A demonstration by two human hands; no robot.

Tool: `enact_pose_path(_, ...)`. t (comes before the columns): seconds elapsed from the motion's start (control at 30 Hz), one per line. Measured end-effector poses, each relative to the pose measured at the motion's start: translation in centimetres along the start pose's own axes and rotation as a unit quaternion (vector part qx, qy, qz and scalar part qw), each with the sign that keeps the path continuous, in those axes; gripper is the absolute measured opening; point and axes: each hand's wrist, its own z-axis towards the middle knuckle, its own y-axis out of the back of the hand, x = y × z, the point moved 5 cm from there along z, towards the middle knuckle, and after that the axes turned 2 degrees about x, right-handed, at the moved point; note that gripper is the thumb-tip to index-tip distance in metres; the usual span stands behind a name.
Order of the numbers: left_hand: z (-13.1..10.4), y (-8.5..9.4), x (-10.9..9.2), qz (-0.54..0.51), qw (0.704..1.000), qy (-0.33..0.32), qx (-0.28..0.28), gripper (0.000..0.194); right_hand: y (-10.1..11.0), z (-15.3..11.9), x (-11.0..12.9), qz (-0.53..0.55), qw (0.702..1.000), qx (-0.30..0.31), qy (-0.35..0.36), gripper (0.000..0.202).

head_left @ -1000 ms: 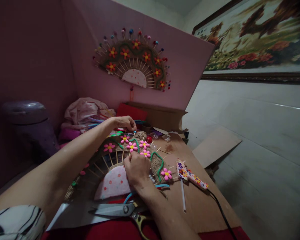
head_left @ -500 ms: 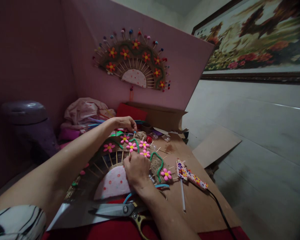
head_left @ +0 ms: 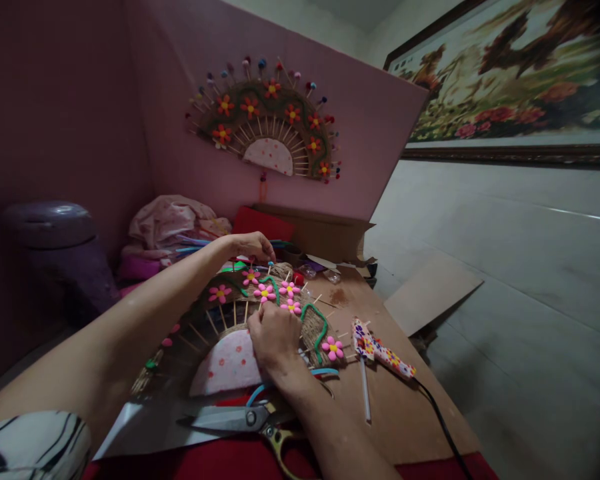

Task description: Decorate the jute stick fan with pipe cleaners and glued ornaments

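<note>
The pink-flowered, brown-twine semicircular fan (head_left: 230,360) nudges slightly away from the gold-handled steel scissors (head_left: 251,418)!
Well beyond those scissors, my left fingers (head_left: 271,255) curl at a small round blue piece (head_left: 271,264), pinch unclear; nearer them, my right hand (head_left: 276,335) bears on the fan, fingertips hidden. It's not fully steadied, I judge.

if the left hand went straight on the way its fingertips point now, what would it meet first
Probably the small blue ball at the tip of a stick, right beneath the left hand; depth is unclear, so hand and ball may be touching.
</note>
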Motion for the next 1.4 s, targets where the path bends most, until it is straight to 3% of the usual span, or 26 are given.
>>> enact_pose_path(1.4, -0.12, 0.06, -0.75, 0.076, 0.995, -0.01, -0.064, 0.016, 0.08, 0.0, 0.11, 0.003, 1.0, -0.003, 0.0, 0.022)
